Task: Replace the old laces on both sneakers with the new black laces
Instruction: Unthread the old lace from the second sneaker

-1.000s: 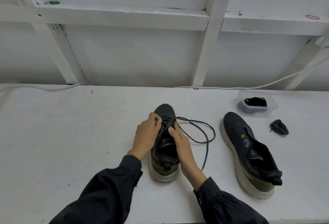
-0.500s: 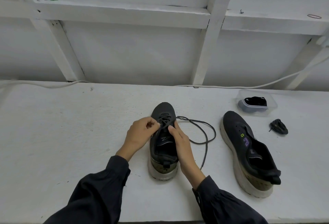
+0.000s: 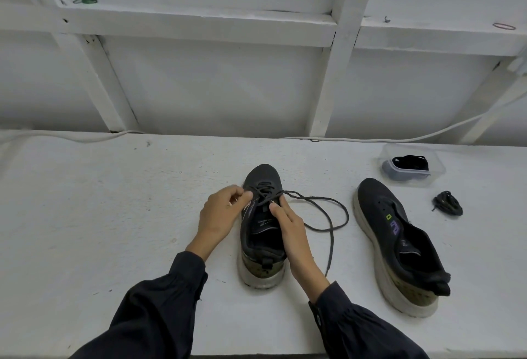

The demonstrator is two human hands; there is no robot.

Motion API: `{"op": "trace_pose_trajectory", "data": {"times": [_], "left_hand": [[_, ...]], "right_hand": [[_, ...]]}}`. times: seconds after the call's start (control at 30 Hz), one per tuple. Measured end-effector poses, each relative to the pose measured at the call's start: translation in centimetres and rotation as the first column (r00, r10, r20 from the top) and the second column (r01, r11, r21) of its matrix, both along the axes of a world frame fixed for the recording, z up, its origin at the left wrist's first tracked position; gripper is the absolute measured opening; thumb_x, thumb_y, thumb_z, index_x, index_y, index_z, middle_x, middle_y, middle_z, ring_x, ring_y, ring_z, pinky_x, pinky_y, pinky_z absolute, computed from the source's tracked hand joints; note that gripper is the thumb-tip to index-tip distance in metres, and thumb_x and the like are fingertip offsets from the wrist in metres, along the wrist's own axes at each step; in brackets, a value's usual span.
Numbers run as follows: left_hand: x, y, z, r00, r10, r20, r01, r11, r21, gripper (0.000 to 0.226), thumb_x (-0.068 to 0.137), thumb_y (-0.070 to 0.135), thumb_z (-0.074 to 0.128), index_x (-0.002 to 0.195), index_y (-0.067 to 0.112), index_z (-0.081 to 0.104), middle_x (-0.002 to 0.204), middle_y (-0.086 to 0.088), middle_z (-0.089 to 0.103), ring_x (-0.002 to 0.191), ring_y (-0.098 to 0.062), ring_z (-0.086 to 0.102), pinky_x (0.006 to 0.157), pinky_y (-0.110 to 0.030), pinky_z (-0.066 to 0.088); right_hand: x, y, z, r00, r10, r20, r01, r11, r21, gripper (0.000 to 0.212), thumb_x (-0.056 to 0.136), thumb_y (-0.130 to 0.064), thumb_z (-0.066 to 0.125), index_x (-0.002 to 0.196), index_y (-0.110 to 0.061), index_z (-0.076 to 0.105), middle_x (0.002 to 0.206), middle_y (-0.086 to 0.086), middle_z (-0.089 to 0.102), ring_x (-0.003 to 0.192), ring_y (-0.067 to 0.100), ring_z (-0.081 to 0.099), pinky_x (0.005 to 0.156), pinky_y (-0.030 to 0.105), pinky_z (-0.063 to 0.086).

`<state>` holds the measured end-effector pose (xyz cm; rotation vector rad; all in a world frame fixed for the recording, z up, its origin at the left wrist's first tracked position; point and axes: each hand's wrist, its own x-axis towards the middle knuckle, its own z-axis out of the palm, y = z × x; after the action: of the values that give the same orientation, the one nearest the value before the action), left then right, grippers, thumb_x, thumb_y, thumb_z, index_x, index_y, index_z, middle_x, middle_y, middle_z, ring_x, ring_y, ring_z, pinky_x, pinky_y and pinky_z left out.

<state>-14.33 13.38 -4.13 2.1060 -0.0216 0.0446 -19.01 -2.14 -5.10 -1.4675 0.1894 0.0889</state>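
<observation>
L grip (image 3: 225,211) slid left off sneaker (image 3: 263,233) top, now pinching lace (image 3: 265,195).

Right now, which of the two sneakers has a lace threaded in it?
The middle sneaker, between the left hand and right hand: a grey lace crosses its front eyelets. The right-side sneaker has bare eyelets.

the sneaker (image 3: 263,181) had a matt dark knit cloth upper and a pale, scuffed rubbery sole; its lace (image 3: 330,250) was woven cord. the container (image 3: 436,164) was clear, glossy plastic; the table (image 3: 114,216) was rough, matt, white-painted.
</observation>
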Motion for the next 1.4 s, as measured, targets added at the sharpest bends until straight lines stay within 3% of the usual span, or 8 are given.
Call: {"op": "trace_pose_trajectory", "data": {"times": [0.13, 0.27, 0.37, 0.53, 0.77, 1.0, 1.17, 1.4], "left_hand": [[0.8, 0.5, 1.0, 0.983, 0.184, -0.013, -0.183, 0.963, -0.198, 0.022, 0.093, 0.041, 0.061, 0.076, 0.027, 0.063, 0.074, 0.011, 0.06, 0.076, -0.014, 0.054, 0.075, -0.033, 0.044], [-0.2, -0.1, 0.5, 0.987, 0.052, -0.154, -0.077, 0.984, -0.158, 0.039, 0.083, 0.06, 0.065, 0.073, 0.023, 0.068, 0.068, 0.012, 0.063, 0.071, -0.013, 0.056, 0.073, -0.033, 0.045], [-0.3, -0.4, 0.0, 0.993, -0.019, -0.117, 0.009, 0.996, -0.089, 0.03, 0.082, 0.051, 0.071, 0.073, 0.022, 0.071, 0.074, 0.011, 0.071, 0.075, -0.012, 0.063, 0.078, -0.037, 0.05], [0.4, 0.1, 1.8, 0.957, 0.284, -0.051, -0.287, 0.915, -0.284, 0.031, 0.091, 0.042, 0.064, 0.073, 0.017, 0.064, 0.067, 0.001, 0.055, 0.067, -0.015, 0.047, 0.069, -0.032, 0.039], [-1.0, -0.7, 1.3, 0.974, -0.047, -0.223, -0.001, 0.978, -0.208, 0.025, 0.08, 0.04, 0.076, 0.085, 0.016, 0.076, 0.079, 0.005, 0.074, 0.074, -0.005, 0.067, 0.069, -0.021, 0.048], [-0.1, -0.1, 1.8, 0.938, 0.334, -0.095, -0.343, 0.847, -0.406, 0.025, 0.089, 0.036, 0.068, 0.077, 0.014, 0.067, 0.071, 0.0, 0.062, 0.068, -0.012, 0.053, 0.066, -0.028, 0.042], [-1.5, -1.2, 0.3, 0.983, 0.034, -0.181, -0.087, 0.951, -0.298, 0.036, 0.076, 0.052, 0.076, 0.069, 0.017, 0.071, 0.07, 0.004, 0.069, 0.069, -0.015, 0.062, 0.069, -0.032, 0.05], [-0.9, -0.7, 1.3, 0.925, 0.371, -0.082, -0.368, 0.819, -0.44, 0.03, 0.089, 0.033, 0.069, 0.075, 0.007, 0.066, 0.065, 0.0, 0.055, 0.066, -0.013, 0.046, 0.062, -0.027, 0.037]], "right_hand": [[-0.1, 0.0, 0.4, 1.0, -0.008, -0.012, 0.008, 1.0, 0.005, 0.03, 0.097, -0.028, 0.056, 0.127, -0.032, 0.06, 0.124, -0.013, 0.066, 0.117, 0.005, 0.059, 0.102, 0.027, 0.046], [0.1, 0.0, 0.0, 1.0, -0.016, 0.001, 0.016, 1.0, -0.022, 0.032, 0.096, -0.03, 0.055, 0.127, -0.028, 0.062, 0.121, -0.006, 0.068, 0.115, 0.012, 0.061, 0.102, 0.033, 0.047], [0.1, 0.0, 0.1, 1.0, -0.018, 0.004, 0.018, 1.0, -0.016, 0.026, 0.095, -0.029, 0.055, 0.119, -0.026, 0.065, 0.114, 0.0, 0.07, 0.111, 0.017, 0.063, 0.098, 0.035, 0.049], [-0.1, 0.1, 0.3, 1.0, -0.012, 0.019, 0.012, 1.0, -0.003, 0.046, 0.085, -0.042, 0.058, 0.104, 0.0, 0.056, 0.106, 0.022, 0.063, 0.092, 0.024, 0.061, 0.091, 0.043, 0.048], [0.1, 0.2, 0.1, 0.999, -0.025, 0.033, 0.025, 1.0, -0.003, 0.033, 0.089, -0.034, 0.057, 0.102, -0.004, 0.06, 0.102, 0.018, 0.064, 0.092, 0.017, 0.06, 0.09, 0.043, 0.048], [-0.1, -0.1, 0.3, 1.0, 0.002, 0.023, -0.002, 1.0, -0.005, 0.023, 0.095, -0.03, 0.054, 0.114, -0.025, 0.066, 0.114, -0.003, 0.07, 0.111, 0.015, 0.063, 0.098, 0.034, 0.049], [-0.1, -0.1, 0.3, 1.0, -0.005, 0.03, 0.006, 1.0, -0.023, 0.017, 0.096, -0.028, 0.054, 0.105, -0.021, 0.067, 0.105, -0.001, 0.071, 0.105, 0.019, 0.064, 0.093, 0.035, 0.049], [-0.2, 0.1, 0.4, 1.0, -0.006, 0.012, 0.006, 1.0, -0.013, 0.039, 0.086, -0.043, 0.056, 0.115, -0.018, 0.064, 0.112, 0.004, 0.07, 0.109, 0.022, 0.064, 0.096, 0.039, 0.05]]}}
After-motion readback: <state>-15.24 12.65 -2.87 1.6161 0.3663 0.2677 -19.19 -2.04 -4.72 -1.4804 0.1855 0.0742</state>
